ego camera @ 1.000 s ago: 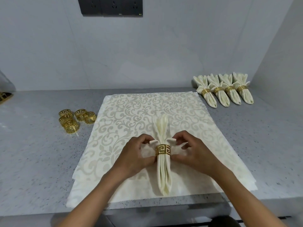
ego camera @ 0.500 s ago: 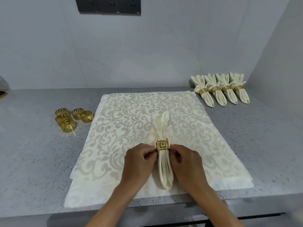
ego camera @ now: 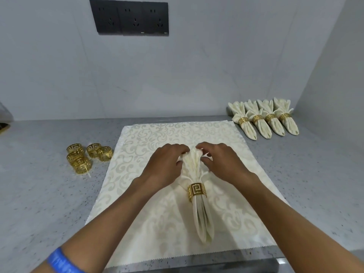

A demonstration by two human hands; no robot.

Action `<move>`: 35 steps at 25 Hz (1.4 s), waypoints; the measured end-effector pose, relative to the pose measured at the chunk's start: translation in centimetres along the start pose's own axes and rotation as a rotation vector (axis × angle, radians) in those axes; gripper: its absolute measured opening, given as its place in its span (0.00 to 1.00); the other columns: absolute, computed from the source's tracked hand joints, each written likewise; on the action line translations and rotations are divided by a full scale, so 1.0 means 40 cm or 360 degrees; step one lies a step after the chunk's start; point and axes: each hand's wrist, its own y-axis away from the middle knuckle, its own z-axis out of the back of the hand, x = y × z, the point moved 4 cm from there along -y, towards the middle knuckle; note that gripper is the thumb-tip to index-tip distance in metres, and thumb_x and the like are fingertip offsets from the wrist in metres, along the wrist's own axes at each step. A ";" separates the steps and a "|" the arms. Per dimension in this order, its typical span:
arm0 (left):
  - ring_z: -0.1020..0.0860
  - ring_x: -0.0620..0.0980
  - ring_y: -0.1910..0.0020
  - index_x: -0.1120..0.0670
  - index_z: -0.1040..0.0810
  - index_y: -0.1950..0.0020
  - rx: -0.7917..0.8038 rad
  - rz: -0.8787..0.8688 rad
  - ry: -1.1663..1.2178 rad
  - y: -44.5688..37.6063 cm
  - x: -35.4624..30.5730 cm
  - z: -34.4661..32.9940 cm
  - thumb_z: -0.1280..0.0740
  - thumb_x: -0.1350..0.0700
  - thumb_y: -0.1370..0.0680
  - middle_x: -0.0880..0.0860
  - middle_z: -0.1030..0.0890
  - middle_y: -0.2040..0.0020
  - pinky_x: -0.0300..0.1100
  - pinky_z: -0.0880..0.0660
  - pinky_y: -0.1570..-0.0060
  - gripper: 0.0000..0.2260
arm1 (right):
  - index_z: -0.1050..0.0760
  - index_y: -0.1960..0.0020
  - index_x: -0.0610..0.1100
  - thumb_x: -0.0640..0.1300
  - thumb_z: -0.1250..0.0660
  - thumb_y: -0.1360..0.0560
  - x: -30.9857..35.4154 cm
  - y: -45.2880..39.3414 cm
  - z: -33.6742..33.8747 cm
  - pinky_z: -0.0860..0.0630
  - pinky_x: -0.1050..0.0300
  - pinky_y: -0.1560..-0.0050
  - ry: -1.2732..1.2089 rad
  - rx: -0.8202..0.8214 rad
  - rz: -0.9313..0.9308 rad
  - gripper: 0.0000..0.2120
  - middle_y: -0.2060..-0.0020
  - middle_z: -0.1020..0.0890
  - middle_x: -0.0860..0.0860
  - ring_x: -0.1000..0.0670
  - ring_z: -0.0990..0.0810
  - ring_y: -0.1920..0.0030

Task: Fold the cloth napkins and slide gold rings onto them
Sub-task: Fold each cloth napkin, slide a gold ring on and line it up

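Observation:
A cream folded napkin lies lengthwise on a stack of flat patterned napkins, with a gold ring around its middle. My left hand and my right hand sit on either side of its far, fanned end, beyond the ring. Fingers and thumbs of both hands pinch the cream folds there. Several loose gold rings are clustered on the counter to the left of the stack.
Several finished ringed napkins lie in a row at the back right, near the side wall. A black socket panel is on the back wall. The grey speckled counter edge runs just below the stack.
Both hands have left the ring and moved away from me to the napkin's far end. The ring now sits uncovered around the napkin's middle.

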 end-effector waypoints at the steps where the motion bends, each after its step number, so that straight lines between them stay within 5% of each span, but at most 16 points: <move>1: 0.24 0.48 0.43 0.50 0.22 0.36 -0.0025 -0.0023 -0.0034 -0.005 0.000 0.001 0.34 0.59 0.21 0.47 0.19 0.42 0.38 0.31 0.46 0.14 | 0.22 0.41 0.49 0.45 0.33 0.22 0.000 -0.002 0.008 0.22 0.51 0.52 0.0082 -0.0076 0.0004 0.10 0.52 0.16 0.50 0.48 0.19 0.53; 6: 0.23 0.44 0.55 0.50 0.16 0.52 -0.0113 -0.0007 0.0037 0.077 0.064 0.027 0.28 0.57 0.24 0.45 0.18 0.55 0.42 0.25 0.53 0.03 | 0.23 0.53 0.49 0.48 0.32 0.23 -0.064 0.107 0.050 0.24 0.51 0.61 0.0119 -0.0243 -0.0121 0.03 0.65 0.19 0.54 0.50 0.21 0.63; 10: 0.25 0.40 0.58 0.47 0.24 0.51 -0.0308 0.0237 0.0272 0.211 0.077 0.008 0.24 0.53 0.29 0.42 0.26 0.53 0.33 0.30 0.59 0.12 | 0.31 0.37 0.54 0.59 0.35 0.23 -0.044 0.234 0.037 0.24 0.54 0.56 -0.0095 -0.0270 -0.0513 0.17 0.56 0.21 0.58 0.53 0.21 0.57; 14: 0.25 0.41 0.58 0.48 0.23 0.57 0.0046 0.0125 0.0279 0.215 -0.008 -0.068 0.27 0.50 0.28 0.42 0.23 0.57 0.40 0.27 0.57 0.07 | 0.26 0.55 0.49 0.72 0.45 0.25 0.110 0.254 -0.022 0.30 0.55 0.62 0.0264 -0.0034 -0.0542 0.26 0.61 0.20 0.53 0.52 0.25 0.64; 17: 0.24 0.42 0.58 0.51 0.21 0.57 0.0358 0.0082 0.0371 0.209 -0.021 -0.091 0.33 0.55 0.25 0.44 0.21 0.58 0.44 0.26 0.56 0.03 | 0.32 0.58 0.47 0.66 0.46 0.21 0.148 0.260 -0.049 0.36 0.54 0.63 0.0342 0.0171 -0.0628 0.23 0.58 0.21 0.51 0.50 0.30 0.63; 22: 0.24 0.37 0.48 0.41 0.19 0.44 0.0535 0.0034 0.0205 0.181 -0.030 -0.108 0.34 0.48 0.23 0.35 0.21 0.47 0.35 0.28 0.47 0.09 | 0.33 0.58 0.48 0.55 0.47 0.19 0.113 0.273 -0.019 0.35 0.55 0.63 0.0260 0.0125 -0.0623 0.15 0.63 0.28 0.53 0.50 0.29 0.64; 26: 0.25 0.41 0.43 0.41 0.19 0.46 0.0291 0.0047 -0.0016 0.013 -0.104 -0.141 0.34 0.47 0.22 0.39 0.21 0.47 0.38 0.30 0.45 0.07 | 0.30 0.56 0.47 0.54 0.45 0.20 -0.096 0.232 0.127 0.35 0.53 0.63 0.0307 -0.0193 -0.0751 0.13 0.60 0.23 0.51 0.49 0.29 0.64; 35: 0.23 0.50 0.49 0.50 0.17 0.51 0.0159 0.0154 0.0455 -0.534 -0.209 -0.496 0.32 0.55 0.24 0.48 0.19 0.49 0.43 0.28 0.49 0.05 | 0.26 0.58 0.44 0.49 0.40 0.22 -0.824 0.019 0.425 0.35 0.55 0.63 0.0719 -0.0580 -0.1257 0.11 0.59 0.20 0.45 0.43 0.28 0.63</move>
